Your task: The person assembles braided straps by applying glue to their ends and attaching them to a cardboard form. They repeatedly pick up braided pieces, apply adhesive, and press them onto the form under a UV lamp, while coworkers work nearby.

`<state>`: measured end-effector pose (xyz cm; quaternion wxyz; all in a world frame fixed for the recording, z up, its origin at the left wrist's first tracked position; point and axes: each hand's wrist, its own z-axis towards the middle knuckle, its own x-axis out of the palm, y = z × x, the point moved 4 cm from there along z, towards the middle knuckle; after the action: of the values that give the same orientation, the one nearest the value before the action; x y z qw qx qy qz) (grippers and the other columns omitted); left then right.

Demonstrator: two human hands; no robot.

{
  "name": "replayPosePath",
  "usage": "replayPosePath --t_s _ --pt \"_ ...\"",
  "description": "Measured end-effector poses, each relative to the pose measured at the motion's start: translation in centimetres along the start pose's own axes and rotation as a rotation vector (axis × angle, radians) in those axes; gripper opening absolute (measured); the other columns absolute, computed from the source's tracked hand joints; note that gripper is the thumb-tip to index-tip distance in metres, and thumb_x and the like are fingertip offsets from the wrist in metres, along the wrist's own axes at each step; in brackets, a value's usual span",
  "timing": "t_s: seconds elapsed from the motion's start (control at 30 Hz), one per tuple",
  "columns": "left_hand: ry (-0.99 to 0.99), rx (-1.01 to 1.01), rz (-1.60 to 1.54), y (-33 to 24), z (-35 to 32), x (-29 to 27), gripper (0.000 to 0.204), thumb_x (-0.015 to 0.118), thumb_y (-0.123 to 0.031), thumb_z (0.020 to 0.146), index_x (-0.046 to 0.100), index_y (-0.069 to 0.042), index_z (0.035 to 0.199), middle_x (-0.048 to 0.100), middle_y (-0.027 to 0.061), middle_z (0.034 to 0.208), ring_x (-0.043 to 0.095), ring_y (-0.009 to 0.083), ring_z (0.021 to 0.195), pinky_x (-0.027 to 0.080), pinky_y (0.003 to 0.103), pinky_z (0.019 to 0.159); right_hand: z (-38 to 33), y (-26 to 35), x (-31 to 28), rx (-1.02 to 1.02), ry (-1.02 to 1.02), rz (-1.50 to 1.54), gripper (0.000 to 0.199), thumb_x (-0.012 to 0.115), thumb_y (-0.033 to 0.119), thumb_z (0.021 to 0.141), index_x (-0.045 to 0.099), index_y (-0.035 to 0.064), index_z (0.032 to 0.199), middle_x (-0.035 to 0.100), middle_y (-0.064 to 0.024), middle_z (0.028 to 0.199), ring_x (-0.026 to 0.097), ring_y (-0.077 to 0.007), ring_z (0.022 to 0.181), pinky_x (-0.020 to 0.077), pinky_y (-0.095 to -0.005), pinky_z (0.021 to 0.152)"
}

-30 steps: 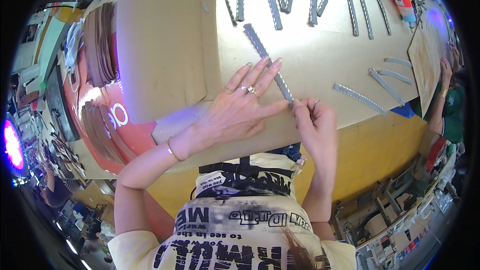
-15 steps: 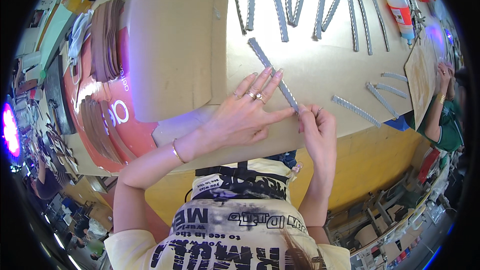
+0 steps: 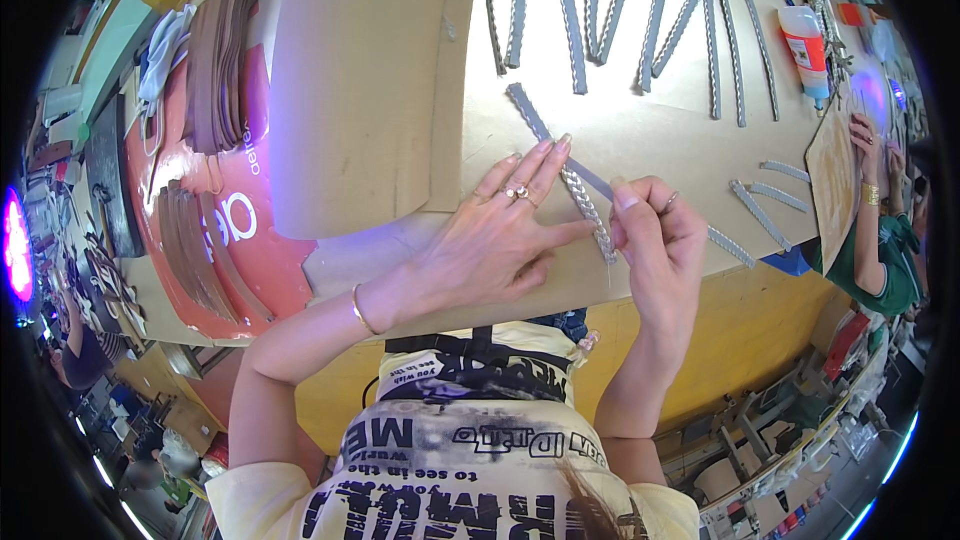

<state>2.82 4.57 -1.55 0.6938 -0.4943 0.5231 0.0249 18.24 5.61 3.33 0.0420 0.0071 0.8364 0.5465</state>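
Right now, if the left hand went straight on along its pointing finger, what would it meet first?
The left hand has this finger at the braided strip; just beyond, it would probably meet the right hand first. How high the right hand is raised is unclear.

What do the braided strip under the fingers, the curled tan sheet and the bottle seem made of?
Braided strip: perhaps leather or synthetic, silvery and shiny along its plaits; its gray band looks matte, fabric or film unclear.
Curled tan sheet: likely cardboard or heavy paper, dull and smooth.
Bottle: probably plastic, its body translucent.
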Motion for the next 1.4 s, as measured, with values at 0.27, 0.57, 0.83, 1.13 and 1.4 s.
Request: replayPosePath --t_s 0.27,0.57,0.83,1.13,1.4 --pt "-0.241 -0.132 0.056 0.7 -0.3 -1.0 0.045 0.068 -0.015 0.081 0.061 -0.019 0.125 0.023 0.0279 0.156 0.025 0.0433 0.144 0.024 0.052 0.114 -0.2 -1.9 -1.9 0.202 0.028 -0.256 0.022 0.058 0.015 0.096 0.059 0.0031 0.077 0.054 0.0024 0.065 0.045 -0.0026 0.060 0.0316 -0.0196 0.055" --pt "-0.311 -0.129 0.166 1.4 0.5 -1.4 0.043 0.067 -0.013 0.085 0.050 -0.001 0.123 0.039 0.0211 0.150 0.036 0.0375 0.140 0.028 0.049 0.114 -1.0 -2.5 -2.1 0.136 -0.061 -0.156 0.029 0.060 0.017 0.096 0.059 0.0006 0.072 0.048 0.0049 0.058 0.036 -0.0012 0.054 0.0256 -0.0222 0.047" --pt "-0.265 -0.181 0.034 1.2 1.2 -1.2 0.044 0.065 -0.013 0.082 0.050 0.000 0.122 0.041 0.0221 0.149 0.037 0.0372 0.140 0.025 0.051 0.116 -2.3 -4.3 -3.1 0.141 -0.081 -0.262 0.028 0.065 0.017 0.096 0.061 -0.0020 0.076 0.042 0.0067 0.057 0.031 -0.0017 0.053 0.0232 -0.0224 0.046" --pt "-0.263 -0.190 0.119 1.7 1.2 -0.6 0.049 0.060 -0.007 0.080 0.048 0.000 0.127 0.043 0.0210 0.148 0.038 0.0363 0.140 0.022 0.054 0.117 -2.6 -5.5 -2.8 0.110 -0.169 -0.386 0.028 0.066 0.017 0.095 0.063 -0.0048 0.078 0.040 0.0030 0.053 0.032 -0.0041 0.051 0.0265 -0.0242 0.045" --pt "-0.270 -0.177 0.172 1.8 1.3 -0.5 0.045 0.056 -0.004 0.085 0.052 -0.002 0.129 0.046 0.0190 0.146 0.040 0.0357 0.139 0.023 0.055 0.116 -2.4 -5.6 -2.9 0.152 -0.130 -0.518 0.026 0.065 0.015 0.095 0.062 -0.0048 0.080 0.050 0.0042 0.062 0.039 -0.0018 0.057 0.0291 -0.0204 0.048"
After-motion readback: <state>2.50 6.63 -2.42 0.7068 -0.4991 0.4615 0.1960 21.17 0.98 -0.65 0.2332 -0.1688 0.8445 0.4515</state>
